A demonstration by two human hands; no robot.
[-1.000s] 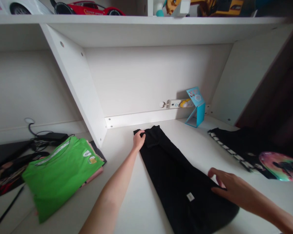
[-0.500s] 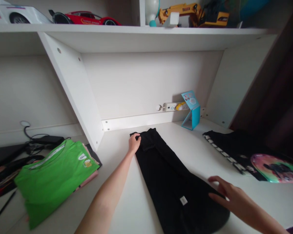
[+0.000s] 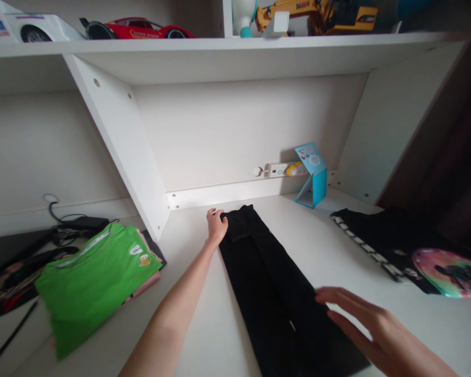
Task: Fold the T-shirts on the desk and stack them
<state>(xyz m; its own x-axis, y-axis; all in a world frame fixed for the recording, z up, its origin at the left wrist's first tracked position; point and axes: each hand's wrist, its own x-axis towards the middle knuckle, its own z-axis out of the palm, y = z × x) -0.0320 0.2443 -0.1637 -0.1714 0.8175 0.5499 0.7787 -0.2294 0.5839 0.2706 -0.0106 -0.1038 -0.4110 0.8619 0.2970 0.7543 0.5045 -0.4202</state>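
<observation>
A long black garment (image 3: 245, 283) lies folded lengthwise on the white desktop, running from its far end down to the lower edge of the view. A smaller folded-over piece sits at its far end, and a thin white label (image 3: 292, 325) peeks out beside the right-hand fold. At the far left corner, my left hand (image 3: 217, 228) grips the cloth, its thumb on top and its fingers curled at the edge. My right hand (image 3: 371, 324) touches the garment's right fold with its fingertips, thumb and forefinger apart.
To the left is a folded green T-shirt (image 3: 98, 288) on other clothes, near cables and a black adapter (image 3: 88, 224). A black printed garment (image 3: 388, 235) lies on the right. Behind stand a blue desk calendar (image 3: 317, 186) and a power strip (image 3: 278, 170). Toys line the shelf (image 3: 204, 46) overhead.
The garment's right side has come over to the left, making it narrower and covering most of the label. My right hand has moved slightly left. The left hand stays at the far corner.
</observation>
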